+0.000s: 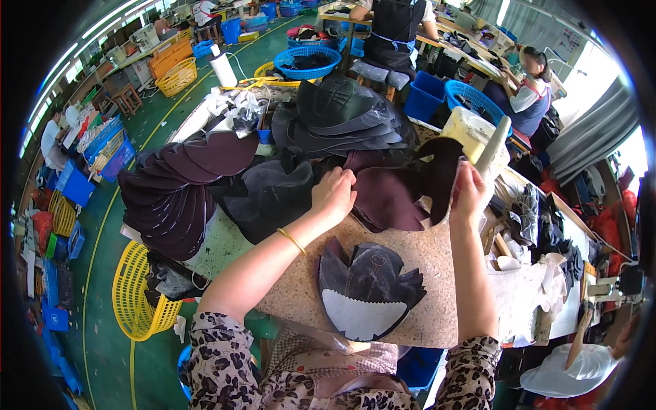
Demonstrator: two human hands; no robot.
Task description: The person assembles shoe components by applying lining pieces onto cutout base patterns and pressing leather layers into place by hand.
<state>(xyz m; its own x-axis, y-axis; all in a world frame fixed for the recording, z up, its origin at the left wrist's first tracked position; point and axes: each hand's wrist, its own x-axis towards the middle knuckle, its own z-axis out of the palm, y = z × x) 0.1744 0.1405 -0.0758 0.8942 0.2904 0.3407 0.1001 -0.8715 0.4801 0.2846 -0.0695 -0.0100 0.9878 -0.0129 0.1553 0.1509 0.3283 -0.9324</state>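
Across the speckled bench (437,273), straight ahead of the person, a maroon piece (386,198) lay spread between the two hands, its far side lifted into a curve toward the right. The right hand (470,188) had a narrow grip, thumb and fingers pinched on that raised edge; a pale tapered rod (493,147) stood just beside the fingers, though whether it was held could not be told. The left hand (333,195) rested with curled fingers at the opposite edge, and whether its grip was closed on the material was unclear.

Judging by the layout, this piece was partway through handling, not yet laid down. Plenty seemed left: a fanned maroon stack (181,184) and a tall black stack (342,116) remained. Nearer the body lay one black piece (372,266) with a white panel (362,314); whether it was finished or waiting could not be judged.
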